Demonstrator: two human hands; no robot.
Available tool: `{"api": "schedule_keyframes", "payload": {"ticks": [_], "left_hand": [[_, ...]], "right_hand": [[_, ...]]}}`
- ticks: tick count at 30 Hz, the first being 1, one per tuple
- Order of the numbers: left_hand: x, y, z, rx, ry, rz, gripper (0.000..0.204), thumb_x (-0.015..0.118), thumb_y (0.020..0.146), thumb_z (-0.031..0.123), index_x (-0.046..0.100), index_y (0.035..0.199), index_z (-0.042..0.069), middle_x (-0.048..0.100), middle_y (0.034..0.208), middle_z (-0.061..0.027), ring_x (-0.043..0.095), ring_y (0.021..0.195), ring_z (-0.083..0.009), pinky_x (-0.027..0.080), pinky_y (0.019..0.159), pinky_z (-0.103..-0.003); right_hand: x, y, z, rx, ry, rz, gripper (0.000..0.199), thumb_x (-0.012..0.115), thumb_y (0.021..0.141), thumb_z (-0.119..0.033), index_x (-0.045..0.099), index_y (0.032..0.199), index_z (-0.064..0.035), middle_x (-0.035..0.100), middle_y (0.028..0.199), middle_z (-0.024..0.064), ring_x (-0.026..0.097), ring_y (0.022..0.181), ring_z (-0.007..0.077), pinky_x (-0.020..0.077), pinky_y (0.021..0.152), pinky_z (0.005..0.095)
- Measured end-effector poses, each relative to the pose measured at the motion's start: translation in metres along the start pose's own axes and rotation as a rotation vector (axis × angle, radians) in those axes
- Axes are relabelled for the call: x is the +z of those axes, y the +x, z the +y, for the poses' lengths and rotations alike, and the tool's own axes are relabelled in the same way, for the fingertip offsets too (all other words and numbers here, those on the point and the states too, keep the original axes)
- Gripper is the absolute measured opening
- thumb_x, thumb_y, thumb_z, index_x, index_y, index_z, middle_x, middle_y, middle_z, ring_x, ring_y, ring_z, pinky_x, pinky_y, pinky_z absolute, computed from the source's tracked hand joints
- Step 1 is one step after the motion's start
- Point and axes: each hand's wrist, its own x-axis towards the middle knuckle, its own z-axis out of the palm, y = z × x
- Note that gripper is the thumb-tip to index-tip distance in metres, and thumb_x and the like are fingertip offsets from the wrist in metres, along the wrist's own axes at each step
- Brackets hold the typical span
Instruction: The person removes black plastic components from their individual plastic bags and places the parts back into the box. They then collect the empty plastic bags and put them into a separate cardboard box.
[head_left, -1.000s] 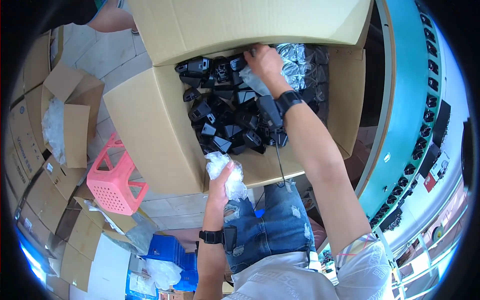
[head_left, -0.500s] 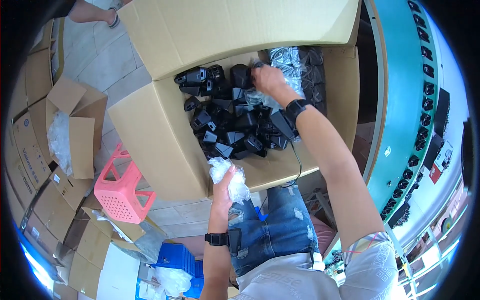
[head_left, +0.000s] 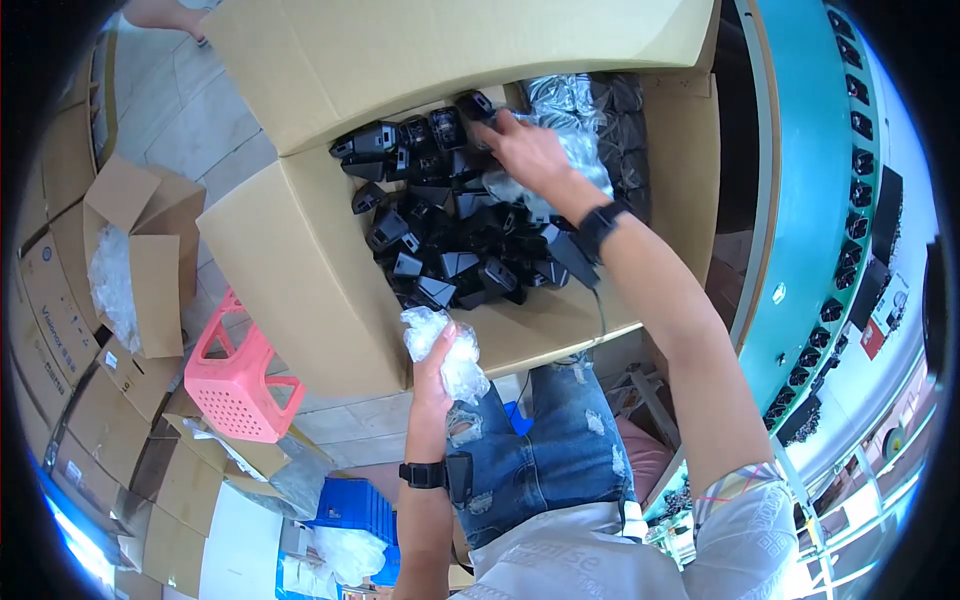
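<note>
My left hand [head_left: 433, 375] is closed around a crumpled clear plastic bag [head_left: 457, 365] at the near edge of a big cardboard box [head_left: 300, 290]. Inside the box, my right hand [head_left: 528, 150] reaches to the far side with its fingers apart. Its fingertips are beside a small black plastic housing [head_left: 474, 103], and another black housing [head_left: 447, 128] sits just left of them. A jumbled pile of black housings [head_left: 430, 215] fills the box's left and middle. Clear plastic wrap [head_left: 512, 188] lies under my right hand, partly hidden by it.
Silver-wrapped pieces [head_left: 560, 95] and dark bagged rows [head_left: 625, 150] line the box's right side. A green workbench [head_left: 790, 200] with black parts along it stands at right. To the left are a pink stool [head_left: 235, 392], an open carton [head_left: 160, 280] and stacked cartons. Another person's leg [head_left: 165, 15] shows top left.
My right hand's fingers have spread, and a black housing now shows at their tips, farther left. The neighbouring housing has shifted slightly. My left hand still holds the plastic bag.
</note>
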Motion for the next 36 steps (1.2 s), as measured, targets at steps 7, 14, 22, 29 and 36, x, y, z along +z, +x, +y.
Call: {"api": "schedule_keyframes", "payload": {"ticks": [7, 14, 22, 29, 36], "left_hand": [[0.006, 0.003, -0.006, 0.045, 0.016, 0.016, 0.025, 0.065, 0.09, 0.031, 0.057, 0.096, 0.008, 0.058, 0.078, -0.0068, 0.058, 0.058, -0.0199, 0.047, 0.047, -0.032], [0.003, 0.002, -0.003, 0.031, -0.024, 0.034, 0.025, 0.065, 0.089, 0.033, 0.057, 0.096, 0.01, 0.057, 0.078, -0.0059, 0.058, 0.058, -0.0203, 0.047, 0.048, -0.033], [0.01, 0.001, -0.001, -0.029, -0.013, 0.061, 0.025, 0.063, 0.09, 0.032, 0.056, 0.095, 0.009, 0.055, 0.076, -0.0048, 0.055, 0.056, -0.019, 0.045, 0.047, -0.032], [0.018, -0.002, 0.002, 0.018, -0.031, -0.027, 0.024, 0.06, 0.092, 0.032, 0.053, 0.093, 0.009, 0.052, 0.075, -0.0045, 0.053, 0.055, -0.0182, 0.044, 0.046, -0.031], [0.014, -0.002, 0.001, 0.032, -0.036, 0.001, 0.024, 0.061, 0.091, 0.031, 0.053, 0.092, 0.009, 0.053, 0.075, -0.0053, 0.053, 0.056, -0.019, 0.044, 0.047, -0.031]], "right_hand": [[0.011, 0.031, -0.01, 0.023, -0.247, -0.068, 0.017, 0.056, 0.085, -0.019, 0.072, 0.086, -0.0139, 0.064, 0.097, 0.0146, 0.069, 0.084, 0.0288, 0.056, 0.066, 0.0377], [-0.018, -0.048, -0.016, 0.4, 0.912, 0.477, 0.02, 0.058, 0.088, -0.019, 0.069, 0.092, -0.0027, 0.064, 0.095, 0.0092, 0.064, 0.078, 0.0196, 0.0505, 0.072, 0.0325], [-0.043, -0.045, 0.078, 0.434, 0.433, 0.309, 0.033, 0.069, 0.083, -0.027, 0.064, 0.11, -0.0094, 0.067, 0.087, 0.0107, 0.067, 0.081, 0.021, 0.0508, 0.065, 0.0332], [-0.03, 0.01, 0.071, 0.055, -0.157, -0.287, 0.062, 0.065, 0.085, -0.031, 0.041, 0.143, -0.031, 0.069, 0.098, 0.0126, 0.066, 0.094, 0.0321, 0.0544, 0.079, 0.0435], [-0.021, 0.019, 0.08, 0.073, -0.103, -0.323, 0.029, 0.057, 0.089, -0.028, 0.064, 0.115, -0.0183, 0.068, 0.1, 0.0147, 0.066, 0.093, 0.0345, 0.0542, 0.079, 0.0452]]}}
